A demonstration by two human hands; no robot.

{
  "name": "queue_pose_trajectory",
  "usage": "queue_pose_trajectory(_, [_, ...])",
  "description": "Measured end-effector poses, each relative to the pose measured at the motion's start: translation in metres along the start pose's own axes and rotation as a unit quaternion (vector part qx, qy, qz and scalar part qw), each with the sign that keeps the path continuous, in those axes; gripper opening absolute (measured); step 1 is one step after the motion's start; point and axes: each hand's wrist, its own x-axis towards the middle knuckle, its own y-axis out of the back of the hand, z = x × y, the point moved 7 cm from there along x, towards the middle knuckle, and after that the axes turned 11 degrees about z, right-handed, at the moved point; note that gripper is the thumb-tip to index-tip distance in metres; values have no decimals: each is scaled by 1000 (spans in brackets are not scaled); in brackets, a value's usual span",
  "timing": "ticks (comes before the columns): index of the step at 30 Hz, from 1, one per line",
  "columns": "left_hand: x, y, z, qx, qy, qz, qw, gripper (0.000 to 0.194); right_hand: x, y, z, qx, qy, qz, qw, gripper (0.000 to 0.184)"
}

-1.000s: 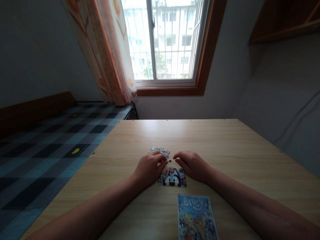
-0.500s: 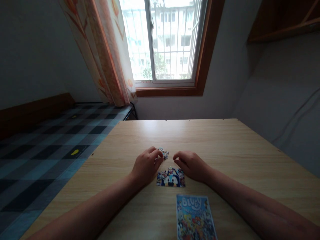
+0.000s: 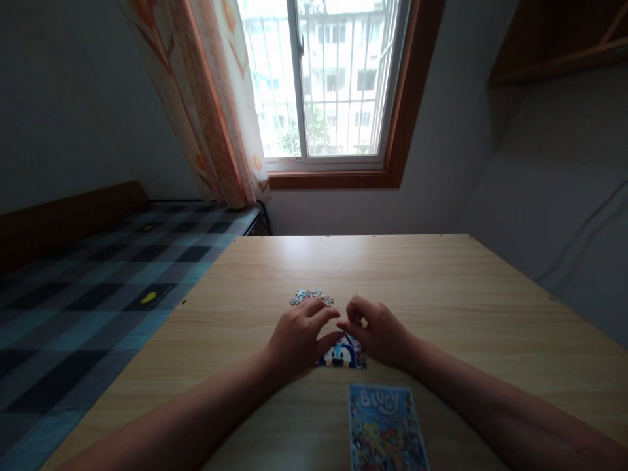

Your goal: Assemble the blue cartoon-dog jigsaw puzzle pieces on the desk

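Note:
My left hand [image 3: 301, 337] is over the left part of a partly assembled jigsaw puzzle [image 3: 338, 356]. Its index finger and thumb are apart, and I see no piece between them. My right hand [image 3: 377, 330] is at the puzzle's upper right, fingers curled in and thumb pointing at the left fingertips. Anything in those fingers is too small to make out. The puzzle shows a blue cartoon dog face; its left side is hidden by my left hand. Just beyond my left hand lies a pile of loose puzzle pieces [image 3: 300, 297].
A blue picture sheet marked "BLUEY" [image 3: 387, 425] lies near me on the wooden table [image 3: 417, 275]. To the left is a bed with a checked cover [image 3: 161, 261]. A window [image 3: 338, 85] and a curtain [image 3: 210, 111] are behind the table.
My left hand has come back from the loose pieces to the puzzle, uncovering more of the pile. My right hand has stayed near the puzzle, its fingers curling in more.

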Motion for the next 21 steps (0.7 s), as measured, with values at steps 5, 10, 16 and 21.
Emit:
queue_pose_trajectory(5, [2,-1,6,-2,-11,-6,1000,20,0,-2,-5,22,-11,-8,1000,20])
queue_pose_trajectory(10, [3,-2,5,-8,-11,-12,1000,20,0,-3,-7,28,-8,-10,1000,18])
queue_pose_trajectory(16, [2,-4,1,-18,-1,-20,1000,20,-1,-5,-5,26,3,-24,999,16])
queue_pose_trajectory(21, [3,-3,-2,-44,21,-11,999,19,-1,-6,-10,20,11,-45,999,10])
